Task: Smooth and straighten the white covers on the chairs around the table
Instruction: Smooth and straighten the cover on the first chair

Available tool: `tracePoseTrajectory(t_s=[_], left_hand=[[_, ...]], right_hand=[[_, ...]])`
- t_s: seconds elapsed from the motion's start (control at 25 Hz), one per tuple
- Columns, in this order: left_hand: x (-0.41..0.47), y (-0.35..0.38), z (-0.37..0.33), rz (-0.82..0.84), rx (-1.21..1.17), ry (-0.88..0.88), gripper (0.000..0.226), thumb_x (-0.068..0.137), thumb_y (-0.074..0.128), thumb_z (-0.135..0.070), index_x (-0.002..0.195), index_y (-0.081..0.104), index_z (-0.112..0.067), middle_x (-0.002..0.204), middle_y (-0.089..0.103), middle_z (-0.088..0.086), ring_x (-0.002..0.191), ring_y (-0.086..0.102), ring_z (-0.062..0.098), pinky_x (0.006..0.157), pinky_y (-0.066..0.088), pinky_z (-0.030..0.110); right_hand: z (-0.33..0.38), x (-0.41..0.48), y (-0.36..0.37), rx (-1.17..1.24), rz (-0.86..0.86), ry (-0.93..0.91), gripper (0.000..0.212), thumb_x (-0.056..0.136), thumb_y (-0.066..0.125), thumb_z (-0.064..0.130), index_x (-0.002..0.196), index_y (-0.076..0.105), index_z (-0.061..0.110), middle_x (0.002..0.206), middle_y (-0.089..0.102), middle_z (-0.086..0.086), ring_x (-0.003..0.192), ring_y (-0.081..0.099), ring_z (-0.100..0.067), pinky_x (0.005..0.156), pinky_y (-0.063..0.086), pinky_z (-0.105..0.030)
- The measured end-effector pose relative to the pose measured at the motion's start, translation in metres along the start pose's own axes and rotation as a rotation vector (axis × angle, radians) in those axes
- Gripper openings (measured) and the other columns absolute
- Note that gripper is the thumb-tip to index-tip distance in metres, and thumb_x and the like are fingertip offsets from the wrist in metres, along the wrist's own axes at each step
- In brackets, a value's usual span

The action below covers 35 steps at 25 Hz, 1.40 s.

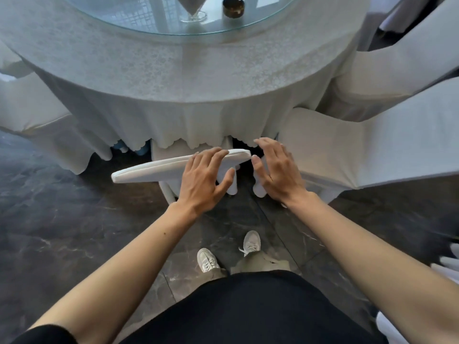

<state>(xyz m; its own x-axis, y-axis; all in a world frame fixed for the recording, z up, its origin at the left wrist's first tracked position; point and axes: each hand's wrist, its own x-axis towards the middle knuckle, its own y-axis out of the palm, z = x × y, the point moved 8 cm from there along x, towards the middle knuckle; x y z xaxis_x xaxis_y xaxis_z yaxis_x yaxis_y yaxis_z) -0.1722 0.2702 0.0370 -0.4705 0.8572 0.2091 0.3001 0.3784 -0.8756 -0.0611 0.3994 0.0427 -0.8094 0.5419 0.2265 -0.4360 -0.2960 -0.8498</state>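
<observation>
White stretch-fabric chair cover (159,170) sits mid-frame on the backrest's top edge, our left hand (203,180) lying spread and flat on it, our right hand (275,170) open just beside its end, gripping nothing; tugging unevenly could skew its seam.

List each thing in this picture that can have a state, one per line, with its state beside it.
White fabric chair cover, top of backrest: tilted, left hand on it.
Left hand: open, fingers resting over the cover's top edge.
Right hand: open, beside the cover's end; contact unclear.
Round white tablecloth: draped, scalloped hem hanging.
Round glass turntable: lying flat on the table.
</observation>
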Motion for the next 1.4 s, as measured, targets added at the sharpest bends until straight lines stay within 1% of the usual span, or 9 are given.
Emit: tracePoseTrajectory(t_s=[0.12, 0.36, 0.52, 0.64, 0.84, 1.0, 1.16, 1.28, 1.4], left_hand=[[0.015, 0.017, -0.046, 0.012, -0.016, 0.05, 0.048, 0.095, 0.039, -0.047, 0.13, 0.052, -0.017, 0.132, 0.055, 0.004, 0.119, 0.049, 0.022, 0.102, 0.034, 0.035], [0.069, 0.07, -0.154, 0.03, -0.033, 0.103, 0.051, 0.094, 0.036, -0.05, 0.128, 0.054, -0.015, 0.131, 0.056, 0.004, 0.119, 0.051, 0.023, 0.103, 0.036, 0.036], [0.11, 0.124, -0.243, 0.019, -0.046, 0.081, 0.053, 0.094, 0.034, -0.052, 0.127, 0.054, -0.016, 0.131, 0.056, 0.004, 0.119, 0.051, 0.022, 0.102, 0.035, 0.035], [0.14, 0.163, -0.307, 0.039, -0.064, 0.054, 0.053, 0.095, 0.033, -0.053, 0.13, 0.052, -0.018, 0.133, 0.055, 0.003, 0.123, 0.049, 0.021, 0.102, 0.035, 0.036], [0.186, 0.215, -0.391, 0.055, -0.133, 0.027, 0.054, 0.094, 0.032, -0.054, 0.131, 0.05, -0.019, 0.135, 0.054, 0.003, 0.124, 0.048, 0.021, 0.102, 0.035, 0.034], [0.224, 0.253, -0.432, 0.075, -0.205, 0.003, 0.06, 0.092, 0.028, -0.058, 0.133, 0.049, -0.019, 0.138, 0.052, 0.004, 0.126, 0.047, 0.021, 0.105, 0.036, 0.038], [0.269, 0.296, -0.466, 0.1, -0.275, -0.016, 0.059, 0.093, 0.03, -0.057, 0.134, 0.048, -0.019, 0.139, 0.051, 0.004, 0.126, 0.048, 0.022, 0.107, 0.037, 0.041], [0.299, 0.318, -0.49, 0.124, -0.334, -0.018, 0.055, 0.094, 0.034, -0.055, 0.134, 0.048, -0.018, 0.139, 0.051, 0.004, 0.124, 0.049, 0.022, 0.106, 0.036, 0.039], [0.327, 0.338, -0.515, 0.147, -0.34, 0.019, 0.053, 0.095, 0.034, -0.054, 0.133, 0.047, -0.018, 0.138, 0.052, 0.002, 0.122, 0.05, 0.021, 0.104, 0.037, 0.038]], right_hand=[[-0.038, -0.011, -0.034, -0.076, -0.02, 0.021, 0.05, 0.098, 0.034, 0.042, 0.133, 0.05, 0.01, 0.135, 0.053, -0.012, 0.123, 0.049, -0.028, 0.101, 0.039, -0.041], [-0.141, -0.027, -0.108, -0.117, -0.067, 0.016, 0.05, 0.099, 0.034, 0.042, 0.136, 0.046, 0.01, 0.138, 0.05, -0.013, 0.125, 0.047, -0.029, 0.103, 0.038, -0.043], [-0.239, -0.034, -0.167, -0.115, -0.055, 0.028, 0.051, 0.099, 0.032, 0.043, 0.137, 0.044, 0.011, 0.138, 0.049, -0.013, 0.123, 0.048, -0.029, 0.102, 0.04, -0.045], [-0.304, -0.038, -0.214, -0.119, -0.052, 0.024, 0.051, 0.099, 0.032, 0.043, 0.136, 0.045, 0.01, 0.138, 0.05, -0.014, 0.124, 0.048, -0.029, 0.104, 0.04, -0.044], [-0.389, -0.035, -0.27, -0.155, -0.051, 0.004, 0.05, 0.1, 0.033, 0.042, 0.136, 0.046, 0.01, 0.138, 0.05, -0.014, 0.128, 0.046, -0.03, 0.108, 0.036, -0.044], [-0.449, -0.021, -0.293, -0.186, -0.025, 0.002, 0.049, 0.099, 0.034, 0.042, 0.135, 0.047, 0.01, 0.138, 0.051, -0.014, 0.126, 0.047, -0.03, 0.108, 0.036, -0.045], [-0.507, 0.0, -0.314, -0.24, 0.009, 0.002, 0.048, 0.099, 0.036, 0.041, 0.134, 0.048, 0.01, 0.135, 0.053, -0.014, 0.124, 0.049, -0.03, 0.107, 0.037, -0.045], [-0.546, 0.017, -0.332, -0.257, 0.039, 0.018, 0.047, 0.098, 0.038, 0.039, 0.132, 0.051, 0.01, 0.135, 0.055, -0.014, 0.123, 0.051, -0.031, 0.107, 0.037, -0.045], [-0.582, 0.031, -0.352, -0.259, 0.064, -0.031, 0.043, 0.098, 0.039, 0.037, 0.13, 0.053, 0.01, 0.133, 0.056, -0.013, 0.124, 0.051, -0.029, 0.108, 0.036, -0.042]])
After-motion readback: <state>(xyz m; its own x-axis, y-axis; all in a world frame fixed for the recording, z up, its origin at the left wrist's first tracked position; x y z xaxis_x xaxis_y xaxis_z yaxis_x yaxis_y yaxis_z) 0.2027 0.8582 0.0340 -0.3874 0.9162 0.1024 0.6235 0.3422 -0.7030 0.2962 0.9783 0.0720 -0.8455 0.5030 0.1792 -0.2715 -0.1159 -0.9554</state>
